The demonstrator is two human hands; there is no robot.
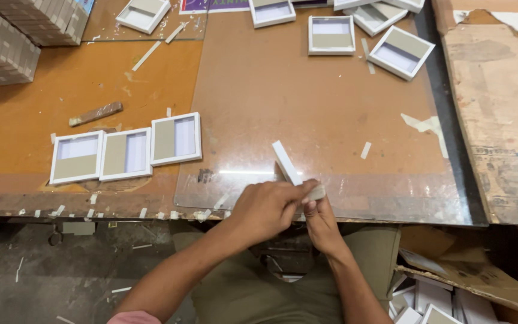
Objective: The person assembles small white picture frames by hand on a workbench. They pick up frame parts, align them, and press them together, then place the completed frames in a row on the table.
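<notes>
Head view: my left hand and right hand both pinch a white strip at lower centre, angled upward off the glass sheet, seemingly for folding; white trays wait left.

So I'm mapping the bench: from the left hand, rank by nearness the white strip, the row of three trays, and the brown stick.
1. White strip, held, just above the left hand.
2. Row of three trays, to the left.
3. Brown stick, farther up and left.

Bright, even overhead light glares as a white streak on the clear glass tabletop sheet, with edges perhaps slightly bowed.
</notes>
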